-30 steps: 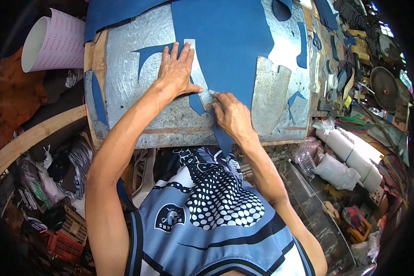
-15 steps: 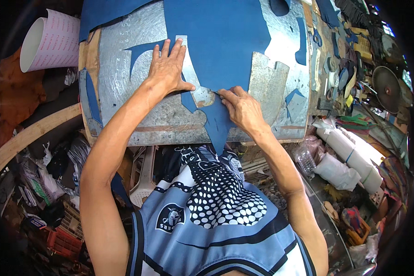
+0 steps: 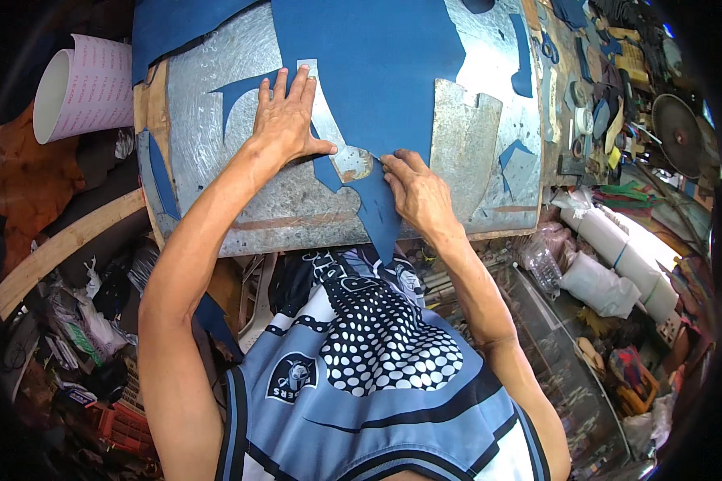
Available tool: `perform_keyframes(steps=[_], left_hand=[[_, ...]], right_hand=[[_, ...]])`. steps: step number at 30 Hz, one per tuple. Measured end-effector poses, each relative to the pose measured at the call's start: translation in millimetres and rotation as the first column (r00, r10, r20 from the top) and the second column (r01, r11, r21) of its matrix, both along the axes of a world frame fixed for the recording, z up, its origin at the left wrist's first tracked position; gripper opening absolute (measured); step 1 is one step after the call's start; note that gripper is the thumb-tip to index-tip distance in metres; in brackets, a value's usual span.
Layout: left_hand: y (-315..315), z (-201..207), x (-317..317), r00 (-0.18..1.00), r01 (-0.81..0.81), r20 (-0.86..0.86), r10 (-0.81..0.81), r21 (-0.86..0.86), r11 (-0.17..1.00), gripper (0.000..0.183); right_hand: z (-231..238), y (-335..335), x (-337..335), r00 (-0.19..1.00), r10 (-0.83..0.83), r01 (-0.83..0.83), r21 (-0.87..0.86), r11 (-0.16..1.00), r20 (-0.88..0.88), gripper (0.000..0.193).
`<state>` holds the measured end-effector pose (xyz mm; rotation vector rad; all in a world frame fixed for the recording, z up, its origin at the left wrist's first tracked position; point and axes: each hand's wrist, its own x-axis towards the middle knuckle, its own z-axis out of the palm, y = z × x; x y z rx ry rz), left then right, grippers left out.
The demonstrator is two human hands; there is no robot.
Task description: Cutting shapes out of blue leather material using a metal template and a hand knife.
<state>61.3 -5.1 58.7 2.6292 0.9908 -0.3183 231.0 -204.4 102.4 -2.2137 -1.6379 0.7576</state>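
Note:
A large blue sheet (image 3: 369, 72), leather-like, lies over the metal-topped table (image 3: 297, 208), and its pointed lower end overhangs the front edge. On its left border rests a narrow silvery template (image 3: 353, 164) with a wider, stained lower end. My left hand (image 3: 285, 120) is spread flat, pressing on the template's upper part, with the thumb near its wide end. Just right of that end, my right hand (image 3: 417, 192) is closed in a pinch at a cut edge of the sheet. A small dark tip shows at its fingertips; the rest is hidden.
Right of the sheet lies a larger grey template (image 3: 465, 128). Blue offcuts (image 3: 237, 96) are scattered on the metal. Blue-handled scissors (image 3: 549, 48) and tape rolls (image 3: 582, 120) sit at the right side. A rolled white sheet (image 3: 84, 88) stands left; wrapped bundles (image 3: 602, 289) lie lower right.
The whole view has shifted slightly. Both hands keep nearly the same place against the template, and any movement of the right fingertips is too small to make out.

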Motion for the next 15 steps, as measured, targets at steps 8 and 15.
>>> perform_keyframes(steps=[8, 15], left_hand=[[2.2, 0.1, 1.1, 1.0, 0.025, -0.009, -0.025, 0.001, 1.0, 0.13], [-11.8, 1.6, 6.3, 0.994, 0.111, 0.005, -0.112, 0.086, 0.99, 0.112]], right_hand=[[0.3, -9.4, -8.6, 0.997, -0.069, 0.069, -0.019, 0.997, -0.031, 0.031], [-3.1, -14.3, -27.5, 0.981, -0.194, 0.194, 0.008, 0.981, -0.008, 0.031]])
